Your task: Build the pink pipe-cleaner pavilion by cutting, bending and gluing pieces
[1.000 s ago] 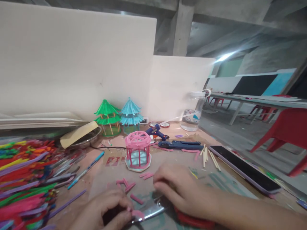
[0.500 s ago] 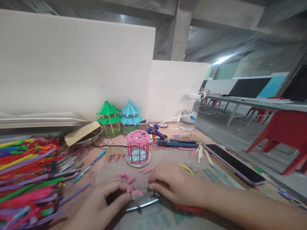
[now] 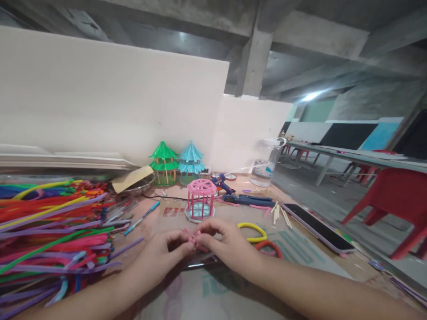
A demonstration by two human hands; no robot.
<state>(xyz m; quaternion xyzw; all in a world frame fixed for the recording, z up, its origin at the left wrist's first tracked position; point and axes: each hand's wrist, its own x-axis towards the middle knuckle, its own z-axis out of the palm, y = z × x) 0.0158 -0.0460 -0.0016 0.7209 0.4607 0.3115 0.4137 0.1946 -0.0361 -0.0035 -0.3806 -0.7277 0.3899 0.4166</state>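
My left hand (image 3: pixel 167 249) and my right hand (image 3: pixel 222 242) meet at the middle of the work surface, thumbs and fingertips pinched together. Between them are short pink pipe cleaner pieces (image 3: pixel 192 237), partly hidden by the fingers. Scissors with a yellow and an orange-red handle loop (image 3: pixel 252 232) lie under and beside my right hand; a shiny metal edge shows below the fingers. Just beyond my hands stands a small pink pavilion frame (image 3: pixel 202 186) with posts on a pale blue base.
Pipe cleaners (image 3: pixel 56 231) of many colours crowd the left side, beside a blue pen (image 3: pixel 142 218). Behind stand a green pavilion (image 3: pixel 163 162), a blue pavilion (image 3: pixel 191 161), a glue gun (image 3: pixel 223 183), a dark blue stapler-like tool (image 3: pixel 248 200) and a bottle (image 3: pixel 265 164). A phone (image 3: pixel 316 226) lies right.
My hands have come together, and both now pinch the pink pieces. My right hand has moved off the scissors, whose handles show more. The camera view has shifted.
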